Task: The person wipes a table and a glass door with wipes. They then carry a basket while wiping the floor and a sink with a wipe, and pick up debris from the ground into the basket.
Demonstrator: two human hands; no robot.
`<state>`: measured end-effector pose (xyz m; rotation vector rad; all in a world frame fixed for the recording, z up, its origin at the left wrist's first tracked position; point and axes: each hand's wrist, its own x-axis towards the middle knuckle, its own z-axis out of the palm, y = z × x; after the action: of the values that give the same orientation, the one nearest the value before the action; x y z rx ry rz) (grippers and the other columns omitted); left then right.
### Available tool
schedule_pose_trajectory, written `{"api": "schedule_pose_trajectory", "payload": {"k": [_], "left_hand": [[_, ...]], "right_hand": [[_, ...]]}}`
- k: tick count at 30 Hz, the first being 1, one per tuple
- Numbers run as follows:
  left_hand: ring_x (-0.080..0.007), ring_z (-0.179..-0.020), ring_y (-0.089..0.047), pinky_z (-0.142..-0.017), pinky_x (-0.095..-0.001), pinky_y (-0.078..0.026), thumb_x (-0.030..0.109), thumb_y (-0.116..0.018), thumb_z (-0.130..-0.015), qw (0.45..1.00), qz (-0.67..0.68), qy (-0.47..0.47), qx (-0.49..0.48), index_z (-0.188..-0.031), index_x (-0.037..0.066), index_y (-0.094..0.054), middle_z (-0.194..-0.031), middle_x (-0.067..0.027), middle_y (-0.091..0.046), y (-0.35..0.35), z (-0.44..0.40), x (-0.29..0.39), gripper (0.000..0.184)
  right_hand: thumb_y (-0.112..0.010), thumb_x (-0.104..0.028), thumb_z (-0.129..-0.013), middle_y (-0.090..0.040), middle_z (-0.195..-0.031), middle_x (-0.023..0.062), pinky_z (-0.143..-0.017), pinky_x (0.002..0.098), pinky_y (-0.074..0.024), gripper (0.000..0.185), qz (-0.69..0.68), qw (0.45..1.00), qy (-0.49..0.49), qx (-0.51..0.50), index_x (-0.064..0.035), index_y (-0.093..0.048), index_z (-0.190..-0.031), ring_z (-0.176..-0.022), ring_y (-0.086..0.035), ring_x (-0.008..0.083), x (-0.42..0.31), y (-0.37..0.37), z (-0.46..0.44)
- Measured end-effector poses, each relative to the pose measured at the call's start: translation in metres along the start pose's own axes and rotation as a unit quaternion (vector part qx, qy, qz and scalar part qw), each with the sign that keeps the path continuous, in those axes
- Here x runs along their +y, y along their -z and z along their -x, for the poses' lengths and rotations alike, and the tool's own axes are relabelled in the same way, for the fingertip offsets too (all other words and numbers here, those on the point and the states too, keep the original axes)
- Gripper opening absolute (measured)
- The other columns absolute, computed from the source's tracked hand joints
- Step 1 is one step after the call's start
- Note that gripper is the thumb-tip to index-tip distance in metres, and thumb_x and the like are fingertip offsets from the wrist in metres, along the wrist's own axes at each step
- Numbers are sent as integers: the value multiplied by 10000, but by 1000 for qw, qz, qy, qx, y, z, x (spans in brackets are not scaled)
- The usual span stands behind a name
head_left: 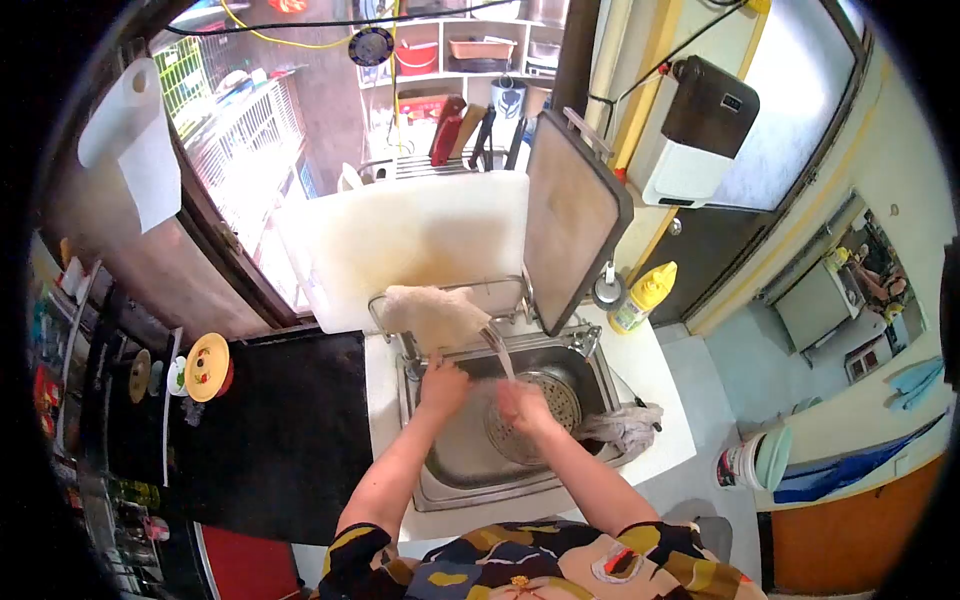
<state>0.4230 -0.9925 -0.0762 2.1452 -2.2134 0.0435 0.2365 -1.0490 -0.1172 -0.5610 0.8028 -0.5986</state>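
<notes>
My left hand [443,386] is over the back left part of the steel sink [450,470], just below a beige cloth [435,316] draped on the metal rack. One of its fingers stretches up toward the cloth's lower edge, and nothing shows in its grip. Water runs from the faucet [492,335] in a stream [506,364] onto my right hand [522,404], which is over a round perforated metal strainer [565,398] in the sink. Splash and blur hide the right fingers. A grey wet rag [625,428] hangs over the sink's right rim.
A white cutting board [420,225] and a dark-edged board [575,220] stand upright behind the sink. A yellow bottle [643,298] stands at the counter's right back corner. Left lies a black countertop [290,430] with a yellow bowl [207,366]. Knives [465,135] stand behind the boards.
</notes>
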Motion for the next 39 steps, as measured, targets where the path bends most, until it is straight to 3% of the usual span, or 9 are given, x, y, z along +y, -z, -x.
{"api": "schedule_pose_trajectory", "payload": {"k": [9, 13, 15, 19, 27, 29, 32, 36, 39], "left_hand": [[-201, -891, -603, -1023, -459, -301, 228, -538, -815, 995, -22, 38, 91, -825, 131, -656, -773, -50, -627, -12, 22, -1, 153], [-256, -922, -587, -962, -451, -368, 266, -520, -854, 958, 149, 55, 238, -1016, 97, -618, -992, -83, -632, -2, 43, 37, 254], [-296, -960, -566, -945, -440, -377, 268, -515, -861, 934, 286, 119, 181, -1056, 66, -592, -1055, -109, -614, 6, 53, 61, 292], [-310, -1043, -538, -932, -400, -381, 279, -506, -887, 857, 454, 178, 166, -1140, 11, -546, -1095, -144, -598, 5, 63, 93, 371], [-213, -1153, -454, -906, -355, -397, 307, -500, -925, 452, 824, 305, 154, -1374, 109, -308, -1272, -45, -464, -13, 80, 116, 527], [-212, -1137, -476, -875, -371, -430, 282, -496, -930, 497, 794, 314, 155, -1374, 96, -307, -1263, -62, -473, -2, 90, 120, 518], [-199, -944, -592, -764, -320, -514, 185, -559, -888, 431, 847, 271, 151, -1348, 19, -321, -1176, -106, -547, -35, 100, 119, 544], [-152, -708, -610, -591, -272, -514, 63, -462, -915, 462, 824, 302, 128, -1263, -12, -409, -966, -95, -604, -47, 105, 139, 359], [-100, -549, -520, -448, -229, -423, 97, -463, -930, 479, 803, 314, 166, -1213, 11, -483, -779, -30, -558, -48, 91, 170, 297]], "right_hand": [[-425, -189, -944, -418, -574, -24, -368, 240, -259, 211, 44, 994, 63, 83, -35, -527, -842, -430, -349, 92, -5, -35, 31], [-423, -214, -949, -458, -586, -4, -365, 258, -285, 247, 98, 988, 79, 95, -36, -553, -838, -426, -376, 104, 16, -42, 34], [-431, -226, -948, -502, -619, 16, -388, 266, -327, 254, 86, 989, 85, 85, -38, -573, -852, -459, -426, 118, 32, -41, 29], [-423, -272, -955, -573, -781, 52, -542, 289, -424, 273, 72, 989, 115, 61, -50, -579, -932, -653, -533, 151, 52, -36, 29], [-441, -458, -913, -454, -1315, 67, -936, 349, -339, 560, 118, 990, -6, -74, -129, -383, -1362, -1189, -408, 226, 39, -51, 77], [-448, -435, -917, -315, -1431, 114, -1077, 382, -191, 634, 144, 984, 7, -101, -60, -293, -1404, -1317, -282, 253, 36, -52, 92], [-540, -453, -837, -239, -1472, 114, -1059, 405, -231, 682, 371, 908, 139, -140, -123, -331, -1397, -1350, -214, 319, 39, -28, 90], [-591, -454, -788, -254, -1451, 172, -1065, 490, -217, 701, 594, 722, 336, -110, -120, -373, -1366, -1318, -246, 386, 19, 35, 118], [-654, -394, -734, -324, -1407, 169, -1046, 473, -256, 623, 752, 628, 200, -14, -121, -493, -1271, -1281, -299, 375, -15, 117, 166]]}}
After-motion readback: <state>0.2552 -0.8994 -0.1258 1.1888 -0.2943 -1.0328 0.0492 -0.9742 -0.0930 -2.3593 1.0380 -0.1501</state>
